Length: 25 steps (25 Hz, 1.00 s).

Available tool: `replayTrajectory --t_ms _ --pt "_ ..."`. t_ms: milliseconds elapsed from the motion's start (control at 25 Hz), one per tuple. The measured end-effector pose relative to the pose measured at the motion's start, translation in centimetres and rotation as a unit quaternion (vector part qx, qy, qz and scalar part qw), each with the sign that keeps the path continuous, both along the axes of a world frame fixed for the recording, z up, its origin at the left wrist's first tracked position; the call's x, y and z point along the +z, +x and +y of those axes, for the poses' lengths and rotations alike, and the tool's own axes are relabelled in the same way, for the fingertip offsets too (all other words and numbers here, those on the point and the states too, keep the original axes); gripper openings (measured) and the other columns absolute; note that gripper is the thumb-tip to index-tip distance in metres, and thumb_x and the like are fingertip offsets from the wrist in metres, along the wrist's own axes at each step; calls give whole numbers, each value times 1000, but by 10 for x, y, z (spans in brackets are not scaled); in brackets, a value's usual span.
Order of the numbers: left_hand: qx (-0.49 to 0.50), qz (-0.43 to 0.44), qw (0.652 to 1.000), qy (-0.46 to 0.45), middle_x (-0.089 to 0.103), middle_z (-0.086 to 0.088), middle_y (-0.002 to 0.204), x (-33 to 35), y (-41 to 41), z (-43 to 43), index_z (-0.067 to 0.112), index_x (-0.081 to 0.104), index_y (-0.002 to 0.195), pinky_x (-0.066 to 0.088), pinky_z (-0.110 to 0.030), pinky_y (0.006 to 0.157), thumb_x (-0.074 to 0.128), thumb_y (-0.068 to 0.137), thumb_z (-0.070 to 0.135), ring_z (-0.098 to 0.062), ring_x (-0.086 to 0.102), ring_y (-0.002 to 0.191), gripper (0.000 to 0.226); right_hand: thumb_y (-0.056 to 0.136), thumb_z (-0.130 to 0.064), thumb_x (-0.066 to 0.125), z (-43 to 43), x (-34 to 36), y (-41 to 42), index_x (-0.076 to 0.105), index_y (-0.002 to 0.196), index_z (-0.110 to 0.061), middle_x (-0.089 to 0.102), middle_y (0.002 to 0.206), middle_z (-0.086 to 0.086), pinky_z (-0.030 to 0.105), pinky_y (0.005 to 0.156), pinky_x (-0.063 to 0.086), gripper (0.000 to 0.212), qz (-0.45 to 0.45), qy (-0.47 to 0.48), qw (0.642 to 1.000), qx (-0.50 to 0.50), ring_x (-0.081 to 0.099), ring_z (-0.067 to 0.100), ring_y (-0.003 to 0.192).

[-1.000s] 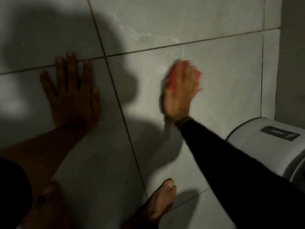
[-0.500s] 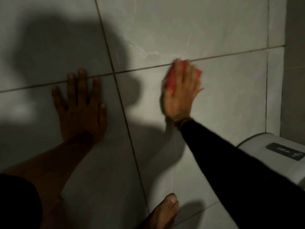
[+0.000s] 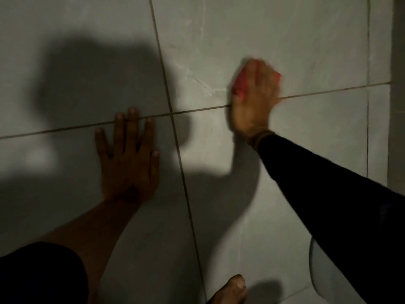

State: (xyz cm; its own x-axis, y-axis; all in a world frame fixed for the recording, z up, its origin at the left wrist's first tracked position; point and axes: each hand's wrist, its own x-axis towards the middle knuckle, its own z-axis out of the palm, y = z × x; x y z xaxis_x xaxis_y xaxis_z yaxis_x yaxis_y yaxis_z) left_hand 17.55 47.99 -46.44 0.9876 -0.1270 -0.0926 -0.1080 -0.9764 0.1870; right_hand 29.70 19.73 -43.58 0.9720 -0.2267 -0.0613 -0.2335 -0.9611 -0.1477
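My right hand [image 3: 255, 99] presses a red scrubbing pad [image 3: 240, 84] flat against the grey tiled floor [image 3: 306, 139], over a horizontal grout line. The pad shows only as red edges at the left and upper right of my fingers; the rest is hidden beneath the hand. The hand is blurred. My left hand [image 3: 129, 156] rests flat on the tile to the left, fingers spread and straight, fingertips on the same grout line.
A bare foot [image 3: 230, 290] stands at the bottom edge near the vertical grout line. A white rounded object [image 3: 315, 273] peeks out under my right sleeve at the lower right. A wall [image 3: 397, 106] rises along the right edge. Dark shadows cover the left tiles.
My right hand with the red pad has slid up the tile and onto the horizontal grout line. The view has shifted, so the white object has dropped low in the frame. My left hand stays planted.
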Motion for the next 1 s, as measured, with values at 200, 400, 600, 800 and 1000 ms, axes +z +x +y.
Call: replayTrajectory --t_ms 200,400,600,800,1000 --pt "3 2 1000 -3 9 -14 182 3 0 1 22 22 172 7 -70 128 36 104 41 -39 12 168 72 100 -41 49 70 9 -155 37 169 -18 29 179 16 67 132 21 73 96 9 972 212 23 40 167" --pt "2 -1 1000 2 9 -14 182 2 1 -1 21 20 172 5 -70 129 36 105 41 -39 10 168 72 96 -33 55 20 15 -85 36 168 -10 32 176 21 67 133 15 79 58 26 997 35 25 47 164" --pt "6 6 1000 -5 11 -15 181 2 1 -1 23 20 172 5 -70 129 34 106 41 -40 11 168 70 104 -39 58 112 -7 -134 51 162 -18 48 168 17 60 137 9 62 -6 69 968 243 39 45 158" --pt "2 7 1000 4 8 -13 182 7 -2 0 24 17 173 6 -70 129 36 107 41 -39 8 168 72 95 -51 54 52 23 -280 29 167 -26 27 177 8 71 123 37 80 146 30 943 298 26 36 160" --pt "3 13 1000 5 9 -15 181 8 1 -1 23 16 173 7 -72 128 36 106 41 -40 9 168 73 96 -45 58 125 -3 -218 33 168 -21 38 174 18 65 129 24 80 79 19 991 106 35 43 161"
